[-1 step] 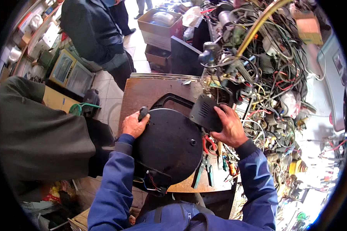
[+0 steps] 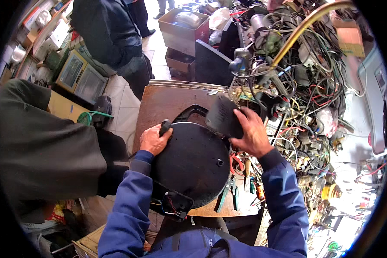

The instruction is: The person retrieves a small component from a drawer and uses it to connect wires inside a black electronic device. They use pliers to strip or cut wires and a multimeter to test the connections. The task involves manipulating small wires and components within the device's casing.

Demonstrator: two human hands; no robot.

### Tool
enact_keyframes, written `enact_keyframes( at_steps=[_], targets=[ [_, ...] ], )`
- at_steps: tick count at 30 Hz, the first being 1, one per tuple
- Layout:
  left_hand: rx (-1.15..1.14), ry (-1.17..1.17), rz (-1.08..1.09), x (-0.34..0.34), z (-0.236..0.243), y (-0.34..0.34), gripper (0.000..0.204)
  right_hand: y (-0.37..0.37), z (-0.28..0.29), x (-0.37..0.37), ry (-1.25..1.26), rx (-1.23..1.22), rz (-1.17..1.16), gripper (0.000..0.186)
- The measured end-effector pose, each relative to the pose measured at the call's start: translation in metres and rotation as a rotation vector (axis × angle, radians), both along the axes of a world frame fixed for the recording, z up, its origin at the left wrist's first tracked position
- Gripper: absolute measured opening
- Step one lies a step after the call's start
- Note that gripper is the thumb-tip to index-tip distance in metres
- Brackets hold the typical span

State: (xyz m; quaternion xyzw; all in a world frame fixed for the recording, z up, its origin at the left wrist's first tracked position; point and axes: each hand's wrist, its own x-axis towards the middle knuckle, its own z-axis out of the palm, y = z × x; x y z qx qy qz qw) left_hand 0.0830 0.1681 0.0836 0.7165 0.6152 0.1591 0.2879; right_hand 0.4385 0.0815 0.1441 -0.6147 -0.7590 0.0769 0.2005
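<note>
A round black appliance base with a flat disc face lies on the wooden table before me. At its lower left, thin coloured wires show in an open compartment. My left hand is at the base's upper left edge, closed round a short black handle-like piece whose full shape is hidden. In my right hand is a black vented cover, gripped by its right side and tilted over the far right edge of the base. A curved black handle frame arches behind the disc.
Red-handled pliers, green-handled pliers and screwdrivers lie on the wooden table to the right. Beyond them is a heap of cables. A person in grey is close on my left; another person stands farther off.
The vented cover has tilted in my right hand, so its slots show less clearly. My left hand keeps its place on the base. The whole view has shifted slightly.
</note>
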Motion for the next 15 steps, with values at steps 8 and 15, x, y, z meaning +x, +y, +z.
enact_keyframes(
  at_steps=[8, 15],
  targets=[
    [0.015, 0.012, -0.081, 0.007, -0.006, 0.001, 0.043, 0.166, -0.05, -0.058, -0.139, 0.163, 0.123, 0.087],
    [0.091, -0.022, -0.06, 0.001, -0.014, 0.003, 0.039, 0.231, -0.113, -0.114, -0.159, -0.01, 0.387, 0.094]
  ],
)
